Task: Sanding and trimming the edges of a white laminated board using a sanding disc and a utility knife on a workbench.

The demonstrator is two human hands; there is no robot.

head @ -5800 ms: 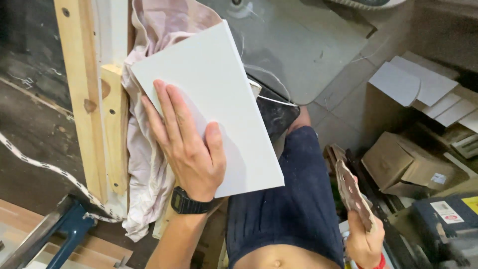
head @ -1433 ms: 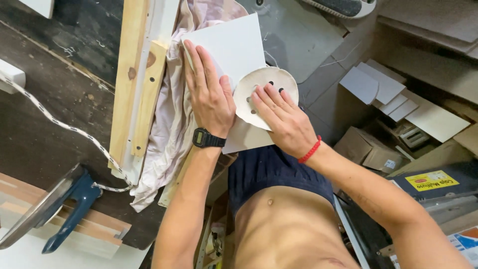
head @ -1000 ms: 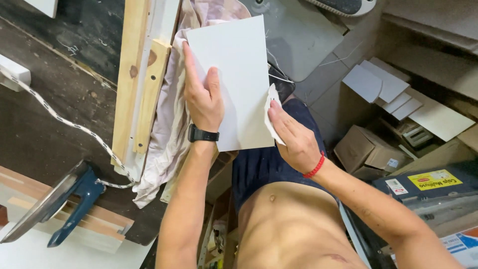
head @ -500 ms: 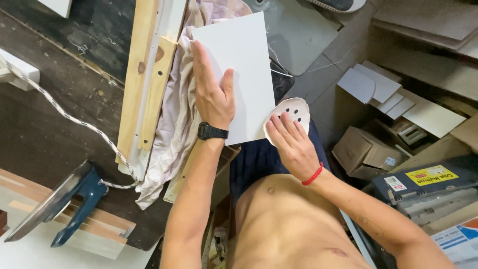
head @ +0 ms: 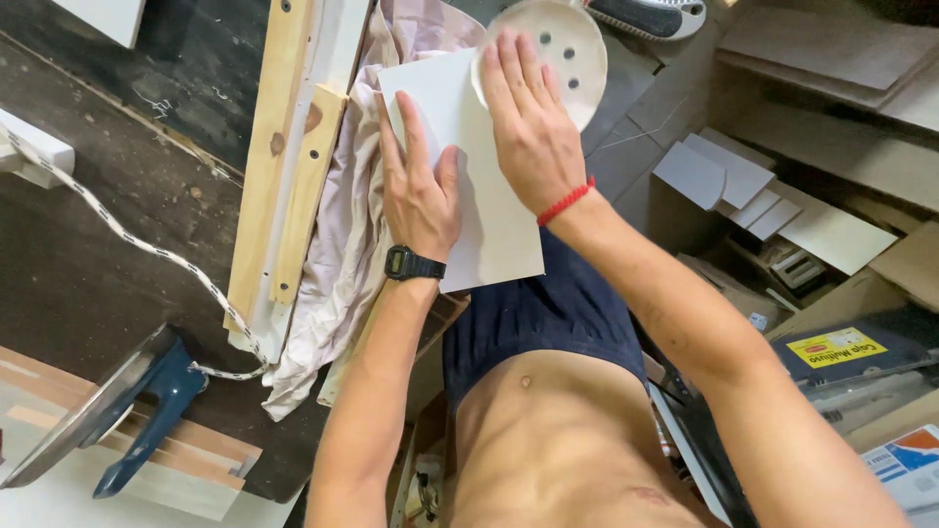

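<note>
Right hand (head: 533, 127) presses a round perforated sanding disc (head: 553, 44) flat on the white panel's (head: 489, 225) far corner, up from its near edge half a second ago. Left hand (head: 421, 200) lies open beside it, pinning the panel over a rumpled cloth (head: 337, 254) on the desk (head: 117, 284). Sanding appears under way.

The white panel (head: 489, 215) is showing a smooth, matt painted face. The round sanding disc (head: 565, 44) at its far end is looking papery and dusty pale, pierced with dark holes. Beneath the panel, a pinkish cloth (head: 337, 254) is lying crumpled and soft. Along the bench's edge, the wooden battens (head: 284, 166) are showing bare, knotty grain. The bench top (head: 98, 284) is appearing dark, rough and scuffed. The clothes iron (head: 108, 411) is presenting a shiny metal soleplate and blue plastic handle.
</note>
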